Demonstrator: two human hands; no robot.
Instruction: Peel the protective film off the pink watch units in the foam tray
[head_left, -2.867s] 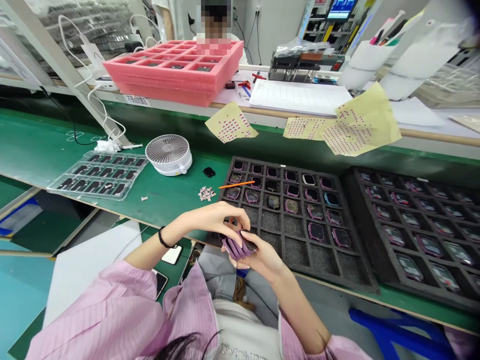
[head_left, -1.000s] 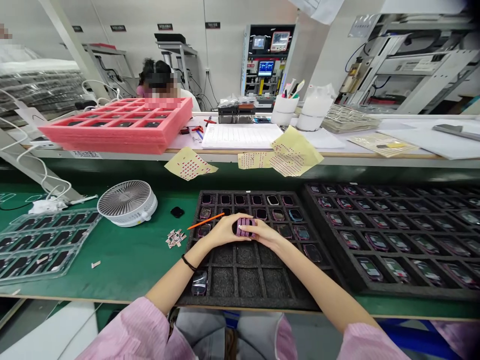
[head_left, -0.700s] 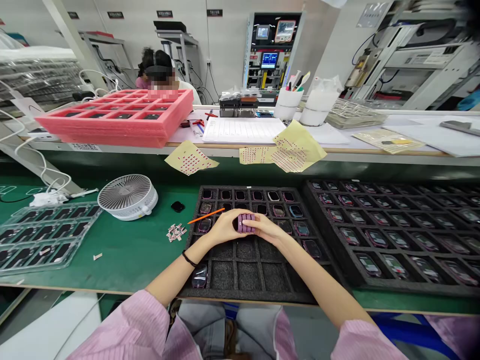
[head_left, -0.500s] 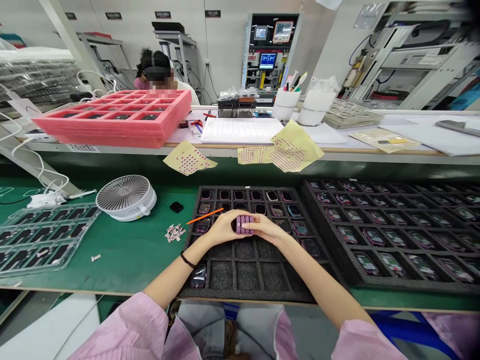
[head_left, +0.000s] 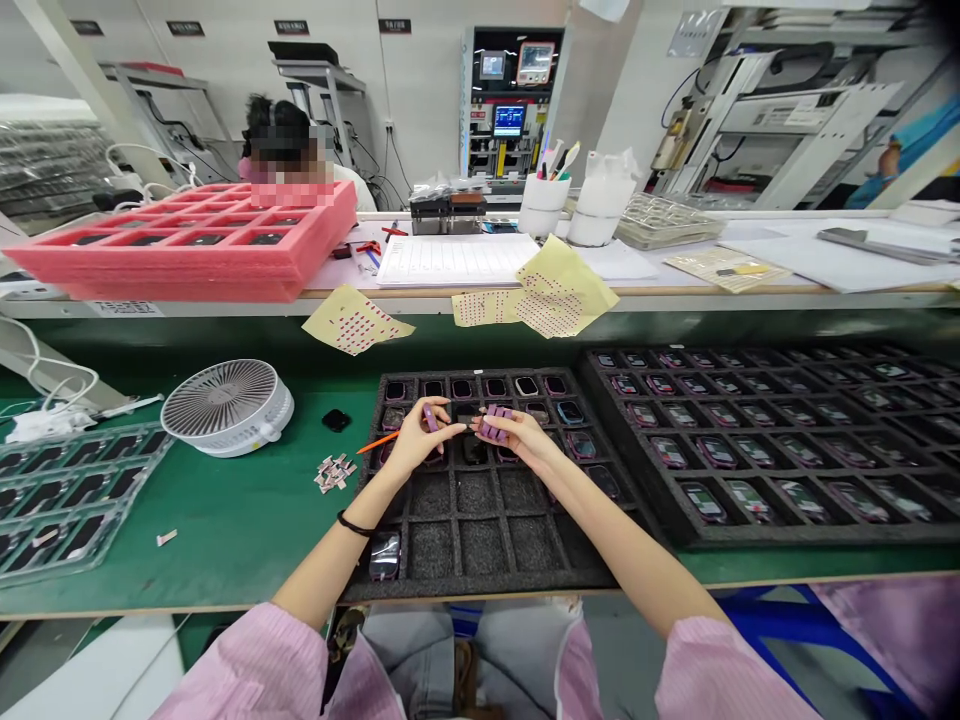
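Purple rubbery strips (head_left: 493, 424) right over the dark foam tray (head_left: 480, 585)! Right hand (head_left: 521, 432) curls around a small bunch, left hand (head_left: 418, 438) pinches a single strip (head_left: 430, 417) in its fingertips, both lifted just above the rows of watch-like devices (head_left: 570, 413). Black wrist band (head_left: 352, 524) on the left; wall labels (head_left: 394, 26) unreadable.

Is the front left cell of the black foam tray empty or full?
Full: a wrapped device sits there; neighbouring cells show bare foam.

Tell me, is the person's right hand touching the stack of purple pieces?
Touching. The head view shows the right hand closed on the stack of purple pieces, its fingertips pressed against their side.
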